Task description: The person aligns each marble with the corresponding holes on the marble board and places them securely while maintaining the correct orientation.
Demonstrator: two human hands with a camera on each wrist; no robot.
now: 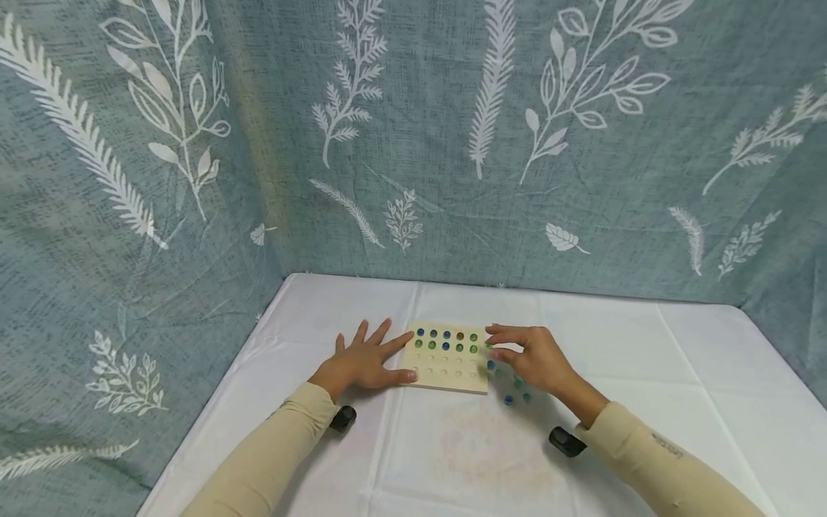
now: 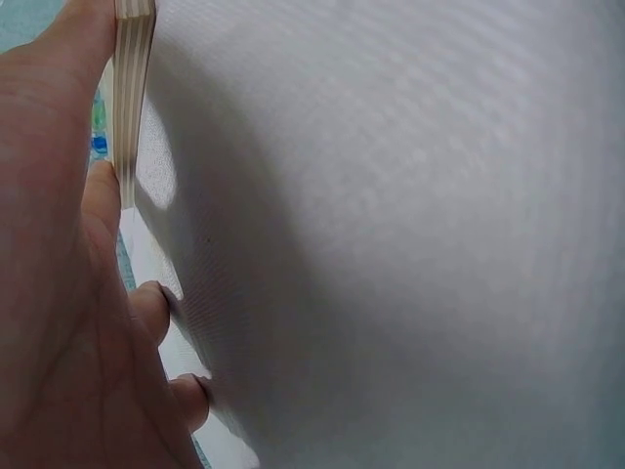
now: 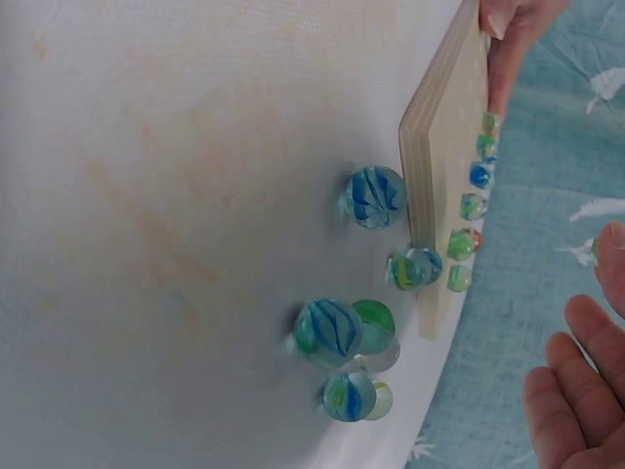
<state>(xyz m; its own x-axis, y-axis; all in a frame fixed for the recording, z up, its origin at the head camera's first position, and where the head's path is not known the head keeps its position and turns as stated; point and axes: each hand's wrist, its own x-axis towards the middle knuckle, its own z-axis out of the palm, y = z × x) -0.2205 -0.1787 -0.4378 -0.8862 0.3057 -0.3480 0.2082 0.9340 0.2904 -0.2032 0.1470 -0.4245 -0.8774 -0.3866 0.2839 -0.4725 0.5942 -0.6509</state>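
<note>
A square wooden board (image 1: 446, 366) with rows of small holes lies on the white tablecloth (image 1: 452, 459). Blue and green marbles (image 1: 446, 340) fill its two far rows. My left hand (image 1: 368, 360) lies flat with spread fingers, its fingertips against the board's left edge (image 2: 135, 88). My right hand (image 1: 525, 353) hovers at the board's right edge with fingers curled, and thumb and forefinger pinch a small green marble (image 3: 596, 249). Several loose marbles (image 3: 374, 195) lie on the cloth beside the board's edge (image 3: 439, 186), below that hand.
Grey-blue curtains with white leaf prints (image 1: 413, 143) close off the back and both sides of the table. Black wrist-camera mounts (image 1: 342, 418) sit on both forearms. A faint stain (image 1: 491, 445) marks the cloth in front of the board.
</note>
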